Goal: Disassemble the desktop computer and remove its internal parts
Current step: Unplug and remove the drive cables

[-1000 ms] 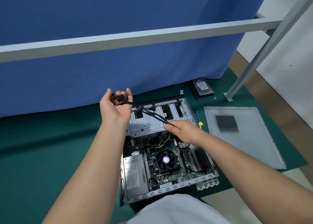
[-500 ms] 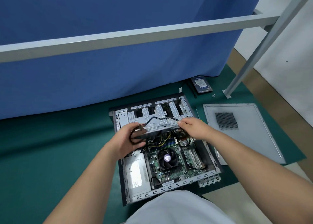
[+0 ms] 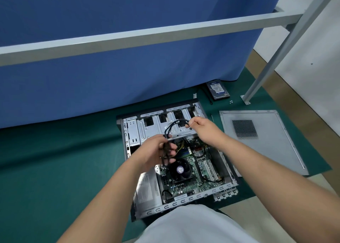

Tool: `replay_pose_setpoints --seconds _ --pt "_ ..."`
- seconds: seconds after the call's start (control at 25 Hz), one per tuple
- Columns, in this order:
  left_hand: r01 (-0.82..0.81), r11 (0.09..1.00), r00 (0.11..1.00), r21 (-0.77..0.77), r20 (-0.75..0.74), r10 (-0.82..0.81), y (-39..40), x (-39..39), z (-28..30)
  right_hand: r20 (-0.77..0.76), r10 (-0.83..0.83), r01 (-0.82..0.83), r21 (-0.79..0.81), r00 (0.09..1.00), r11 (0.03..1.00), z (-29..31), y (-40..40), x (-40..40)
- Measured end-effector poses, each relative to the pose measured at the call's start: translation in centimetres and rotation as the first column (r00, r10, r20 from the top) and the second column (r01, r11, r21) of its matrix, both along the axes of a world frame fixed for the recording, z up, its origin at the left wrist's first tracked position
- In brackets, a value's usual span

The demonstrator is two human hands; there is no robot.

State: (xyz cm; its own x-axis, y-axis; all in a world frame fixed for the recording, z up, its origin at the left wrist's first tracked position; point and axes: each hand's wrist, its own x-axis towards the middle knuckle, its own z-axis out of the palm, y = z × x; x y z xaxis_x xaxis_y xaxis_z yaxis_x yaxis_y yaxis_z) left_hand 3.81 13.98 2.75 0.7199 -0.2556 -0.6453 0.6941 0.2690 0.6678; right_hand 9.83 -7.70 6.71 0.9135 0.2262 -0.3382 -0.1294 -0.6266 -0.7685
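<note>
Gripping black cable (image 3: 172, 126) bundle: left hand (image 3: 155, 153) | pinching its end: right hand (image 3: 204, 127) | above case (image 3: 128, 132)

Left of case (image 3: 127, 143): bare green mat (image 3: 55, 160), free for my hands.
Right of case: side panel (image 3: 261, 141) lies flat.
Behind case: blue curtain (image 3: 110, 68) blocks.
Above case: grey bar (image 3: 147, 38) crosses.

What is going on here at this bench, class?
A person is taking apart a desktop computer that lies open on a green mat. The left hand grips a bunch of black cables over the motherboard, and the right hand pinches the far end of the same cables above the drive cage. The side panel is already off and lies to the right, and a hard drive lies by the blue curtain. The cooler fan is still mounted.
</note>
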Motion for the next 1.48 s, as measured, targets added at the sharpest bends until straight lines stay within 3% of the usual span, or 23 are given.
replay_pose_setpoints --seconds 0.12,0.44,0.52,0.6,0.68,0.76,0.88,1.0,1.08,1.16,1.24,1.32,1.48 --pt "-0.240 0.971 0.971 -0.020 0.012 0.241 -3.1 0.1 -0.1 0.026 -0.010 0.010 -0.013 1.000 1.000 -1.4 2.3 -2.6" --pt "-0.380 0.917 0.925 -0.120 -0.067 0.374 -5.4 0.1 0.2 0.048 0.045 -0.041 -0.082 0.998 0.996 -3.8 5.0 -5.9" --pt "-0.347 0.934 0.937 -0.088 -0.077 0.341 -5.5 0.0 -0.1 0.111 0.178 -0.138 -0.300 0.978 0.944 -4.1 4.7 -6.1" --pt "-0.318 0.948 0.946 -0.029 -0.079 0.315 -5.6 -0.1 -0.5 0.203 0.319 -0.143 -0.593 0.926 0.792 -4.4 4.3 -6.6" --pt "-0.294 0.956 0.954 0.009 -0.066 0.294 -5.7 -0.2 -1.0 0.255 0.359 -0.093 -0.687 0.898 0.721 -4.9 4.2 -6.8" --pt "-0.254 0.967 0.967 -0.007 -0.029 0.254 -5.3 -0.3 -1.2 0.275 0.290 -0.091 -0.563 0.917 0.821 -4.9 3.9 -6.7" --pt "-0.313 0.945 0.949 -0.099 0.001 0.314 -4.1 -0.1 -1.0 0.097 0.125 -0.119 -0.059 0.987 0.991 -4.4 3.0 -6.1" --pt "-0.478 0.814 0.876 -0.329 -0.116 0.468 -2.9 0.9 -0.7 -0.306 0.062 0.079 0.427 0.950 0.901 -4.7 3.5 -6.5" --pt "-0.500 0.790 0.864 -0.354 -0.138 0.485 -2.6 1.4 -0.4 -0.475 0.089 0.193 0.512 0.875 0.837 -4.7 4.0 -6.9" --pt "-0.515 0.805 0.857 -0.293 -0.165 0.488 -2.6 1.6 -0.3 -0.414 0.117 0.055 0.382 0.903 0.922 -4.5 4.1 -6.9" --pt "-0.567 0.794 0.823 -0.222 -0.204 0.530 -2.8 1.7 -0.3 -0.171 0.270 -0.270 0.025 0.948 0.963 -4.1 4.0 -6.9" --pt "-0.622 0.766 0.780 -0.164 -0.218 0.587 -2.9 1.8 -0.4 -0.062 0.449 -0.452 -0.211 0.891 0.867 -3.8 4.1 -7.1" --pt "-0.657 0.740 0.751 -0.142 -0.212 0.625 -3.3 1.8 -0.7 -0.014 0.618 -0.558 -0.444 0.786 0.701 -3.1 4.4 -7.0"
